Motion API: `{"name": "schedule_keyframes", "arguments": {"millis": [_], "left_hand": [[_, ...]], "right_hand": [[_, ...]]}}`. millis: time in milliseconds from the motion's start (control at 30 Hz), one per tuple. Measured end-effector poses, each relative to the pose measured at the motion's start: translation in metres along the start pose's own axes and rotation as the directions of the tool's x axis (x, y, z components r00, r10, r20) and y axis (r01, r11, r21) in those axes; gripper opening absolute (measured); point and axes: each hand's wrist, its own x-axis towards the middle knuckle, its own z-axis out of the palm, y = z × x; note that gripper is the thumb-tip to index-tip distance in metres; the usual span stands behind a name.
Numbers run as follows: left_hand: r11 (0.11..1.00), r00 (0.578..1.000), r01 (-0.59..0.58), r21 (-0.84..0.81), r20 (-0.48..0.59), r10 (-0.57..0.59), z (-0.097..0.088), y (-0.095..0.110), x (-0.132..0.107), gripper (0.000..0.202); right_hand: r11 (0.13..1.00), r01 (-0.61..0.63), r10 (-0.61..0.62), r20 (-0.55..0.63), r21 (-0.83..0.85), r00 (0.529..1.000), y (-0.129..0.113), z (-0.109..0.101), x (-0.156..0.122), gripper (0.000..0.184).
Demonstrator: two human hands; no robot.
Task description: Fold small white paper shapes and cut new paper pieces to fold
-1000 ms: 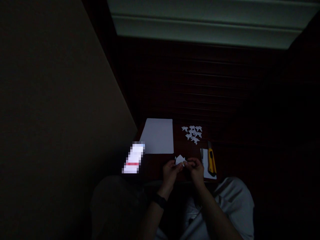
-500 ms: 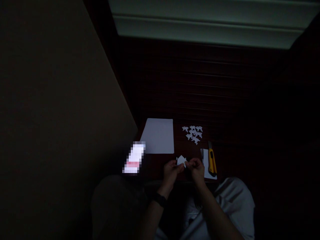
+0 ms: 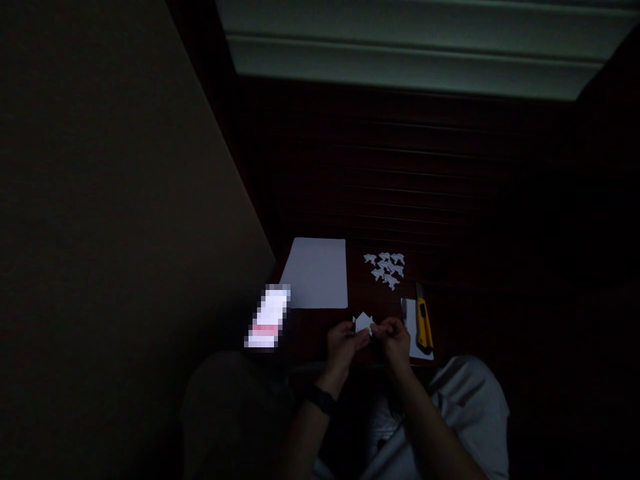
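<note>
White folded paper (image 3: 363, 321), pointed at its far end, is pinched by my left hand (image 3: 342, 343) and right hand (image 3: 393, 340) at the dark counter (image 3: 355, 283). From it, jagged paper pieces (image 3: 385, 266) lie at one o'clock, a smooth sheet (image 3: 319, 273) at eleven, a yellow cutter (image 3: 423, 325) at three.

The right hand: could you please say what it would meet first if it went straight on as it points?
The right hand would first meet the folded paper it touches, then probably the left hand; depth is unclear.
</note>
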Motion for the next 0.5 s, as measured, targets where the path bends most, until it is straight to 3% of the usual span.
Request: {"name": "schedule_keyframes", "arguments": {"millis": [167,333,500], "left_hand": [[1.000,0.997,-0.012,0.012,-0.075,0.013,0.004,0.000,-0.001,0.040],[0.996,0.996,-0.070,-0.052,-0.066,0.066,0.001,0.001,-0.006,0.047],[0.981,0.999,-0.027,-0.192,-0.032,0.021,0.002,0.001,-0.008,0.043]], "right_hand": [[1.000,-0.009,0.009,-0.027,0.019,1.000,-0.002,0.002,-0.002,0.031],[1.000,0.025,-0.025,-0.051,0.008,0.998,-0.007,0.007,-0.006,0.031],[0.999,0.045,-0.046,-0.073,-0.012,0.996,-0.005,0.011,-0.009,0.031]]}}
